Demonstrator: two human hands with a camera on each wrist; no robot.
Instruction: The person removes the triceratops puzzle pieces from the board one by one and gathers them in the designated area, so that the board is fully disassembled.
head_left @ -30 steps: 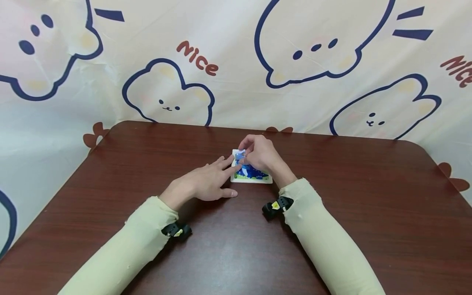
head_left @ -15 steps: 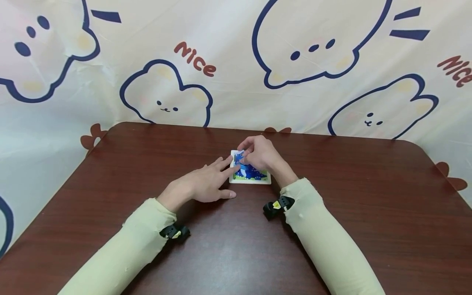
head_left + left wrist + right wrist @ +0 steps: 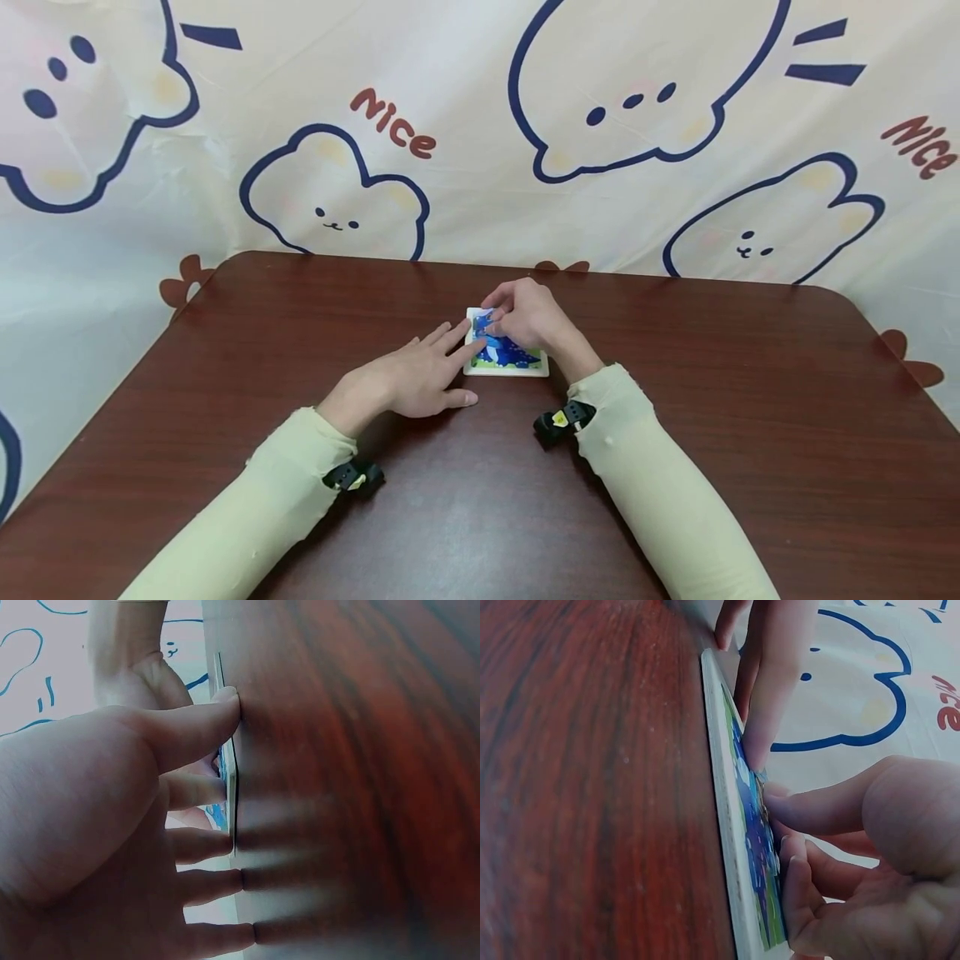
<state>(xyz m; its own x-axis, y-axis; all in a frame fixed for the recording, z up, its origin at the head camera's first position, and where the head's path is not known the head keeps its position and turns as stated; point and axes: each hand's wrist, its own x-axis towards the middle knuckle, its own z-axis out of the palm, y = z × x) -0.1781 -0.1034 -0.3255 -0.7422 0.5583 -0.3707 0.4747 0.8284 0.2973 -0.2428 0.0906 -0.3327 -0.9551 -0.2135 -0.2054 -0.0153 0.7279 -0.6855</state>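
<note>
A small flat puzzle board [image 3: 506, 373] with a white border and a blue dinosaur picture [image 3: 510, 354] lies on the table. My left hand [image 3: 420, 377] is spread at its left side, with the index fingertip pressing on the picture and the thumb resting on the table in front. Over the upper part of the board, my right hand [image 3: 528, 314] has bent fingers and pinches a puzzle piece at the picture's surface. In the right wrist view the right thumb [image 3: 817, 806] touches the picture close to the left index fingertip. The fingers mostly hide the piece.
The dark brown wooden table [image 3: 465, 500] extends on all sides of the board. Behind it hangs a pale cloth [image 3: 480, 167] with cartoon outlines. Each wrist carries a black strap camera [image 3: 564, 421] close over the tabletop.
The whole head view has shifted slightly. Both hands keep nearly the same places on the board, and the right fingertips sit at the same upper part of the picture.
</note>
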